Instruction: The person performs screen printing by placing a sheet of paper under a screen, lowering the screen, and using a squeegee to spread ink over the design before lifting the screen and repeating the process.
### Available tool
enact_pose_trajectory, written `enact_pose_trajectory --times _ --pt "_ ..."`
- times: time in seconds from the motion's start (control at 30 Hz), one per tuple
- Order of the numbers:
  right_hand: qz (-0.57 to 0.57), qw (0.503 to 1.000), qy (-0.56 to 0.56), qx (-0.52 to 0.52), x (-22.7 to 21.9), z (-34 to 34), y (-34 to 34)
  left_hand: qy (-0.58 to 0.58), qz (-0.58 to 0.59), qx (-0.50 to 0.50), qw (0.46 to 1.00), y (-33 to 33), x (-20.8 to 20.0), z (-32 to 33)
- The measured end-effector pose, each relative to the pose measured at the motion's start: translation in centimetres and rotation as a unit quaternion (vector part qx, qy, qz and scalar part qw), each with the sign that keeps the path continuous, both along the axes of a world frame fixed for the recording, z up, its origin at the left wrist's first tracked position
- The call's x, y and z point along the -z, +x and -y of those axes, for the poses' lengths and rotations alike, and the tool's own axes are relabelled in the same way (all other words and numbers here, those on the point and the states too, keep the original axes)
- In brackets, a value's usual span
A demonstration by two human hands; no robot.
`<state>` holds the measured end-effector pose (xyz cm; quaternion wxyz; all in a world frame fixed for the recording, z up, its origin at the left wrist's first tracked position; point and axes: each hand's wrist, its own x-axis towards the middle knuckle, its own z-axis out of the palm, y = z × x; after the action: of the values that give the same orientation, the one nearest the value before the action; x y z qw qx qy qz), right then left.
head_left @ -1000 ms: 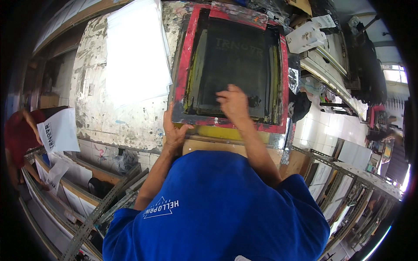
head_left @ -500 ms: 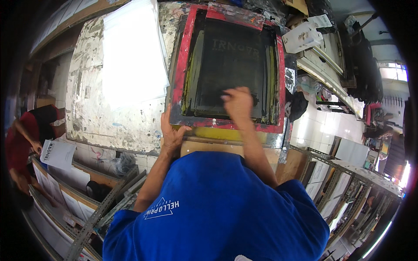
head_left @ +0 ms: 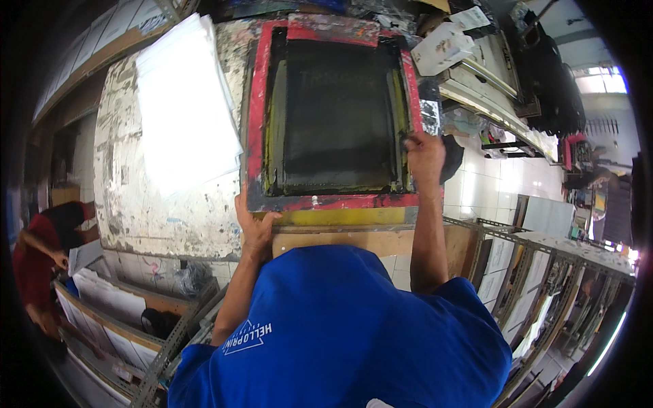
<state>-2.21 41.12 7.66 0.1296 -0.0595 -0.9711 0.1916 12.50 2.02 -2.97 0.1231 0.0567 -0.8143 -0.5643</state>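
In front of me lies a screen-printing frame (head_left: 256, 115) with red-taped edges and dark mesh (head_left: 340, 122). Faint lettering shows near the mesh's far end, and yellowish-green streaks run down both sides. My left hand (head_left: 256, 230) rests against the frame's near left corner, index finger stretched along the side and thumb spread out by the front edge. At the frame's right side, my right hand (head_left: 426, 155) is closed, fingertips pinched over the inner edge. A small dark bit shows at those fingertips, too little to name. Left of the frame sits a stack of white sheets (head_left: 183, 102).
The frame and sheets lie on a paint-stained white table (head_left: 122, 163). A black cloth (head_left: 451, 158) hangs just beyond my right hand. A white box (head_left: 442, 49) stands at far right. Metal racks (head_left: 524, 279) flank me. Another person (head_left: 51, 234) handles sheets at far left.
My right hand has moved from over the mesh to the frame's right edge. My left hand stays at the corner. The whole view has shifted slightly. The other person's printed sheet has been lowered.
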Motion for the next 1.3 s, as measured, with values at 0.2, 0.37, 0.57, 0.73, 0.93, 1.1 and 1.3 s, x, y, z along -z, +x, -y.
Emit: enact_pose_trajectory --times 0.2,0.37,0.57,0.73,0.93,1.1,1.3 --pt "-0.088 0.989 0.066 0.098 -0.8 -8.6 -8.4 0.028 -0.003 -0.012 1.000 -0.1 0.5 -0.1" --pt "-0.013 0.992 0.052 0.115 1.2 -10.1 -11.6 0.041 0.000 0.014 0.999 0.1 0.7 0.3" --pt "-0.050 0.994 -0.086 0.035 -1.2 -4.0 -10.2 0.026 0.034 0.011 0.999 0.3 0.7 0.5" --pt "0.009 0.993 -0.111 -0.048 -1.3 -0.1 -7.6 0.048 0.003 -0.003 0.999 0.2 1.2 0.2" --pt "-0.018 1.000 -0.021 0.013 -3.4 -2.0 -8.2 0.070 0.001 -0.022 0.997 0.1 0.6 -0.2" --pt "0.003 0.997 0.031 0.073 -1.9 -8.6 -11.3 0.011 0.014 0.020 1.000 0.2 1.3 0.5" --pt "-0.033 0.999 -0.017 0.031 -1.2 -8.2 -11.4 0.001 0.000 0.021 1.000 0.1 0.5 0.4"
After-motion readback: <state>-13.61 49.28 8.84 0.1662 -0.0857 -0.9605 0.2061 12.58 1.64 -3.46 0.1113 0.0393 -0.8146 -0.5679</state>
